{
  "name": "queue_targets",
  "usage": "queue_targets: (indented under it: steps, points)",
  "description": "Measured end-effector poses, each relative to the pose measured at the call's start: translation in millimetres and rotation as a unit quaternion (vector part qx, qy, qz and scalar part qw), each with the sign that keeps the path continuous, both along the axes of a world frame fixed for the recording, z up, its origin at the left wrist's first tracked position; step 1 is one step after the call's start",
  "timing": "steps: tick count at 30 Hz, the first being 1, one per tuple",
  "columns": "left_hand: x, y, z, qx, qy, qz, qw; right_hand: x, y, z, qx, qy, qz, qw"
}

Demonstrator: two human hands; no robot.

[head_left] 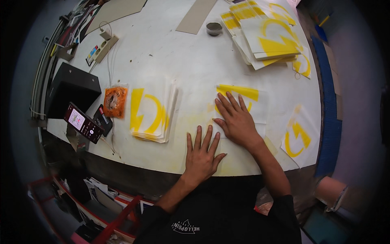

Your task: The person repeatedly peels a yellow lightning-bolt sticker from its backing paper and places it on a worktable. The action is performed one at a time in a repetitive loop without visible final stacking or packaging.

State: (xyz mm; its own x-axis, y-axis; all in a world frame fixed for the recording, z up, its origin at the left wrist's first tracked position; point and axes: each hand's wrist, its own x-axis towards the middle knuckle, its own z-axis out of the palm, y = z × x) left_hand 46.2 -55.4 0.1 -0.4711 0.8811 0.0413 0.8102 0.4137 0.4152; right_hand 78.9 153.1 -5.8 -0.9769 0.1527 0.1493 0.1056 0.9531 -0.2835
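My right hand [236,124] lies palm down, fingers spread, on a thin white rectangular sheet with a yellow print [259,109], which is flat on the broad white desk [187,61] in front of me. It grips nothing; I judge the open palm is there to hold the sheet flat and keep it from sliding. My left hand [201,158] is also open, its fingers splayed just beside the sheet's near left side. It grasps nothing either, and seems to steady me against the desk, though I cannot tell how hard it presses.

Left of my hands sits a neat stack of white sheets with yellow prints [152,114], its edges roughly squared, probably to keep the prints facing one way within easy reach. A looser, thicker pile of similar sheets [272,38] lies at the far right, apparently out of the way of my arms, and a lone yellow-printed white sheet [295,136] lies slanted near the right edge. The dark phone with a lit screen [84,122] is tilted, likely so I can see it.
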Motion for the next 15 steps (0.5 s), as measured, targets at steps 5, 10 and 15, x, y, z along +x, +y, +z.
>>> queue_targets:
  steps: [5, 10, 15]
  points:
    - [-1.2, -0.3, -3.7, 0.011, -0.009, 0.000, 1.000, -2.6, 10.9, 3.9, 0.027, -0.053, 0.018, 0.998]
    - [-1.1, -2.7, -5.0, 0.020, -0.007, 0.007, 1.000, -9.4, 13.5, 3.3, 0.028, -0.061, 0.020, 0.998]
    - [-1.8, -1.2, -4.5, 0.018, -0.003, 0.007, 1.000, -12.9, 16.0, 6.6, 0.024, -0.061, 0.021, 0.998]
